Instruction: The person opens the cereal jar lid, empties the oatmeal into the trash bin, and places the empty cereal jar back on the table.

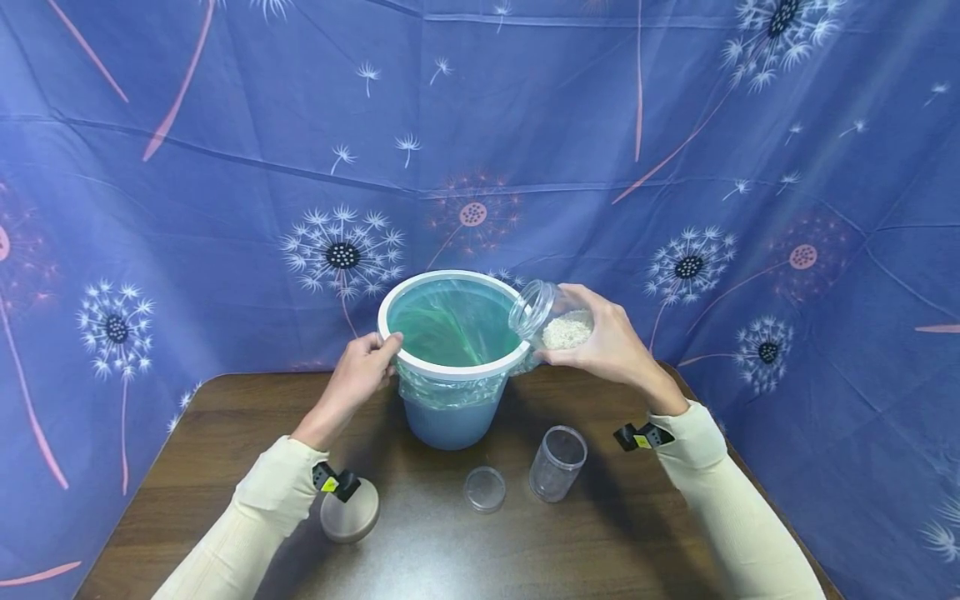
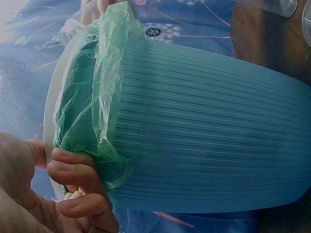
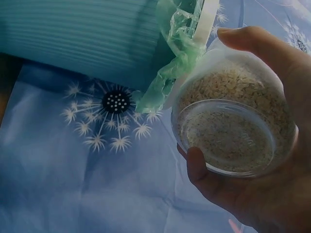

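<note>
A blue ribbed trash can (image 1: 453,421) with a white rim stands on the table, lined with a green plastic bag (image 2: 108,87) folded over its edge. My left hand (image 1: 363,371) grips the rim on the left side, thumb on top and fingers curled beneath. In my right hand (image 1: 611,340) a clear plastic jar (image 3: 233,167) lies tilted, its open mouth leaning over the right side of the rim. Pale flakes (image 1: 567,330) resembling oats lie in the jar's lower part, toward its base. Fingers and thumb wrap round the jar's body in the right wrist view.
A second clear jar (image 1: 557,464), lidless, stands in front of the can on the right. Beside it lies a clear round lid (image 1: 484,489). A beige round lid-like disc (image 1: 350,510) sits near my left forearm. Blue dandelion-print cloth (image 1: 525,125) hangs behind the wooden table (image 1: 420,550).
</note>
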`<state>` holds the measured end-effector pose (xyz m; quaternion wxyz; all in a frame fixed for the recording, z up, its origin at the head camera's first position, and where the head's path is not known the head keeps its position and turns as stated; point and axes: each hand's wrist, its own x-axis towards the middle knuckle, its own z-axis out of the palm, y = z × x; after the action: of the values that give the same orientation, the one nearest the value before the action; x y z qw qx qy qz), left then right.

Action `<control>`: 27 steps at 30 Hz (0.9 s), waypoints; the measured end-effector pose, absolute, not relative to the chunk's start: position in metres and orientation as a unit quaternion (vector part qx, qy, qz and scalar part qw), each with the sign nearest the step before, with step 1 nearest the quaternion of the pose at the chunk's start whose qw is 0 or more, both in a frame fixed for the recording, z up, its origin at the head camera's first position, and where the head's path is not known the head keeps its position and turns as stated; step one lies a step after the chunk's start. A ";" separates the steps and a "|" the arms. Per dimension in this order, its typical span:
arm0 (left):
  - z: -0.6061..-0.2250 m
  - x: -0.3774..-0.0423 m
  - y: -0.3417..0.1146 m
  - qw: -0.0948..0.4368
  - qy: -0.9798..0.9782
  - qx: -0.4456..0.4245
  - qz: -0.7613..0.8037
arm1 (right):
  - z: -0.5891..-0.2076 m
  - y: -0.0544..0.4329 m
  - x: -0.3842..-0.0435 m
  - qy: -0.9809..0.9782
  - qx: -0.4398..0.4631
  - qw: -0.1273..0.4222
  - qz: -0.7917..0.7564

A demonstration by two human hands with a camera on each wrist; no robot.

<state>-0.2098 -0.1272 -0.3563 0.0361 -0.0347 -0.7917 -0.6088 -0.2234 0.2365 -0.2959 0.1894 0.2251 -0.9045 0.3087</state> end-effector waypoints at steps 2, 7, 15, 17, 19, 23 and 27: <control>-0.356 -0.209 -0.128 0.033 -0.788 -0.034 -0.614 | -0.294 0.237 -0.225 -0.907 0.231 0.187 0.298; -0.355 -0.210 -0.128 0.029 -0.780 -0.034 -0.624 | -0.289 0.236 -0.229 -0.907 0.248 0.184 0.285; -0.359 -0.211 -0.126 0.030 -0.778 -0.031 -0.626 | -0.283 0.236 -0.238 -0.910 0.265 0.173 0.268; -0.360 -0.212 -0.126 0.035 -0.778 -0.032 -0.627 | -0.282 0.236 -0.240 -0.911 0.268 0.167 0.266; -0.361 -0.213 -0.125 0.036 -0.778 -0.035 -0.626 | -0.280 0.236 -0.241 -0.914 0.269 0.163 0.258; -0.359 -0.211 -0.126 0.033 -0.782 -0.035 -0.622 | -0.276 0.234 -0.241 -0.922 0.268 0.167 0.221; -0.358 -0.211 -0.127 0.031 -0.784 -0.034 -0.619 | -0.272 0.231 -0.241 -0.926 0.275 0.175 0.188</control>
<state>-0.2108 -0.1275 -0.3581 0.0314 -0.0339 -0.7840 -0.6190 -0.2406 0.2306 -0.2722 0.1751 0.2748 -0.9265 0.1882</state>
